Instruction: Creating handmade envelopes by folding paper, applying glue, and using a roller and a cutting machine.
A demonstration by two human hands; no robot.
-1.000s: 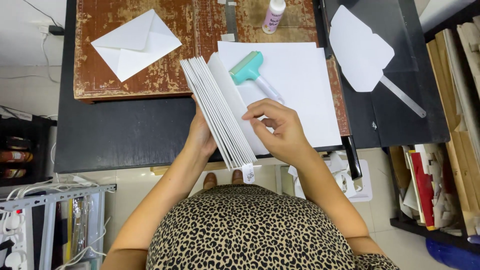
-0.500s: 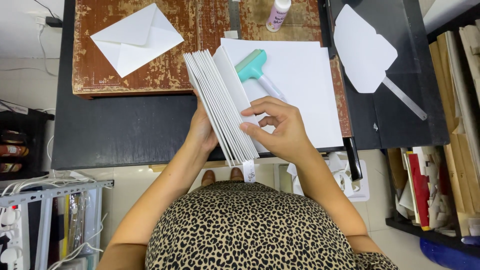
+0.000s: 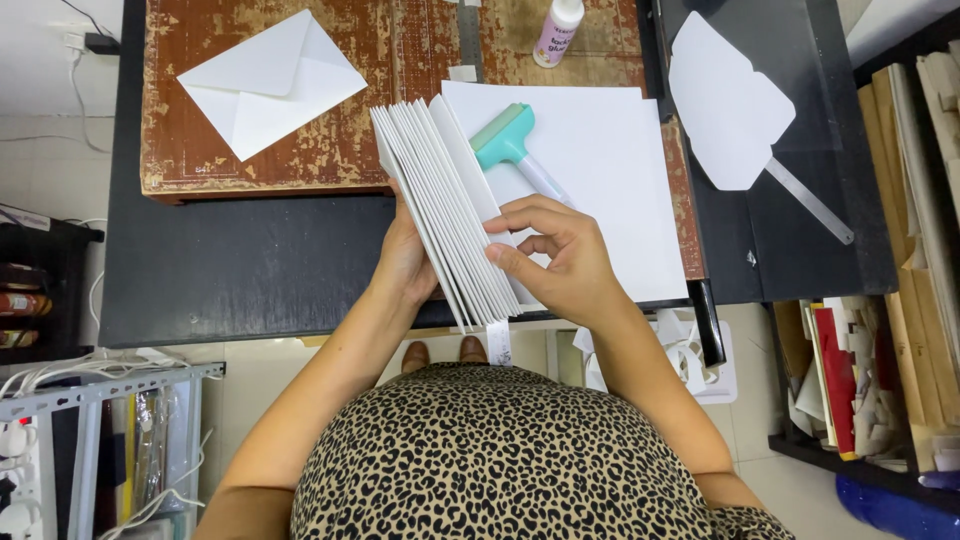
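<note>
Head view: white envelope stack point(image 3: 440, 210) between left hand point(image 3: 403, 262), right hand point(image 3: 560, 262) fingers.

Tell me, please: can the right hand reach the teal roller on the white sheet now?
Probably yes. The teal roller lies uncovered just beyond the right hand, nothing between them, but its fingers pinch the folded paper stack and must release first.

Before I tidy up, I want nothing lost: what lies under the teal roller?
The teal roller rests on a white sheet. The folded paper stack hides the sheet's left edge; anything beneath is covered.
</note>
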